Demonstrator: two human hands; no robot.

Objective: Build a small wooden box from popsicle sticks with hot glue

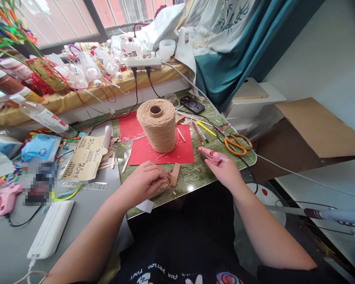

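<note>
My right hand (225, 170) is closed around a pink hot glue gun (208, 152), its nozzle pointing left over the green wood-patterned table. A pale glue stick shows at its back. My left hand (149, 178), fingers bent and pressed together, grips a small piece made of wooden craft sticks (163, 187) at the table's front edge; the fingers hide most of it. Beside those fingertips lies a flat brown wooden strip (175, 174). A large spool of jute twine (156, 128) stands upright on red paper (182, 156) beyond both hands.
Orange-handled scissors (238, 144), a yellow pen (206, 128) and a black phone (192, 104) lie to the right. On the left are a sandpaper sheet (84, 157), another pink glue gun (8, 198) and a white power strip (51, 228). Cables cross the table.
</note>
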